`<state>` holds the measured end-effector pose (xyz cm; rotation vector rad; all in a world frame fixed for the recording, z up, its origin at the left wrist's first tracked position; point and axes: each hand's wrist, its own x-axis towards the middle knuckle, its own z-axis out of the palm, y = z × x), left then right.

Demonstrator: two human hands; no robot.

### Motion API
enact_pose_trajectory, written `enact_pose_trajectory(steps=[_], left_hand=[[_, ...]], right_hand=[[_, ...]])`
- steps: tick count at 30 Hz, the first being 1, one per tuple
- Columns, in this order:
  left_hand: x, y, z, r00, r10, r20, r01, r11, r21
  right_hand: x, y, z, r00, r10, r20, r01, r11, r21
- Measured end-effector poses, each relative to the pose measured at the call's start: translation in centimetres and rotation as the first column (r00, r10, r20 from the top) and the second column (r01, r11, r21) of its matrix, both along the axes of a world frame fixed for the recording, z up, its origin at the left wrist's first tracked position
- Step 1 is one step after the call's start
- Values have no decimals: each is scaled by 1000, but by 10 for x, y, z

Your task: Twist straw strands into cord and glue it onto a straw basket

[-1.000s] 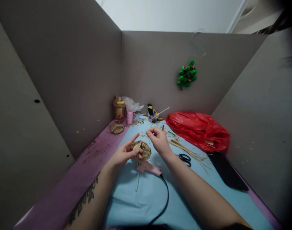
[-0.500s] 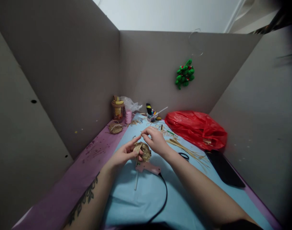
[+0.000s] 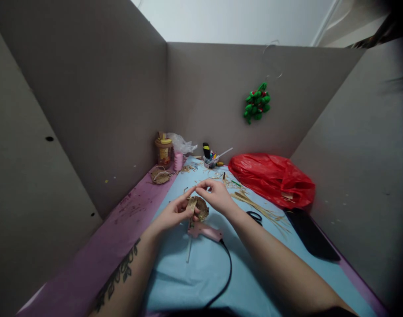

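My left hand (image 3: 172, 214) grips a small woven straw piece (image 3: 198, 207) above the blue mat (image 3: 201, 268), thumb and fingers closed on its left side. My right hand (image 3: 216, 195) is just behind it, fingertips pinched on a thin straw strand at the piece's top edge. The two index fingertips almost touch. A pink glue gun (image 3: 204, 230) with a black cord lies on the mat right below the woven piece.
Black scissors (image 3: 255, 217) and loose straw strips (image 3: 264, 210) lie right of my hands, beside a red plastic bag (image 3: 272, 178) and a black flat object (image 3: 312, 240). At the back stand a jar (image 3: 164, 152), a pink spool (image 3: 178, 161), a pen holder (image 3: 210, 160). Grey cardboard walls enclose the desk.
My right hand has moved left and down toward the woven piece, bringing its fingertips to my left index finger. My left hand keeps holding the piece in place.
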<state>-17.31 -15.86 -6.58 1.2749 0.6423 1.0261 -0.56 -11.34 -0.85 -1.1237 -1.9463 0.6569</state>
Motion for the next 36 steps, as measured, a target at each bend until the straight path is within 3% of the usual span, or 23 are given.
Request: enact_pose_trajectory(steps=[7,12,15,21,24,26,29,32,36], left_hand=[[2,-1,1,996,25,-88,-22,999,30],[5,-2,4,997,15,-73,-13,1000,25],[5,-3,5,998,-6,-63,6,1000,13],[-1,-5,3,996,-55,72,56,998,-4],[-5,-6,2,982,-94,161,102,994,-39],[-6,-6,2,969,-126,212,139,989,-47],[-7,-7,3,949,-157,275,174,984,-42],[-6,-8,4,936,-174,306,195,980,-39],[-5,-7,4,944,-190,269,210,977,-47]], right_hand=[[-3,2,-6,999,-23,-48,20,998,-63],[-7,4,-14,996,-85,26,78,977,199],[-8,7,-19,995,-99,34,87,965,249],[12,31,-26,972,-234,13,226,951,209],[27,44,-29,971,-207,121,188,971,150],[34,48,-29,961,-248,123,223,957,186],[38,48,-27,949,-316,-2,306,916,257],[35,39,-20,968,-243,-55,249,959,138],[20,16,-2,994,-12,-112,13,1000,12]])
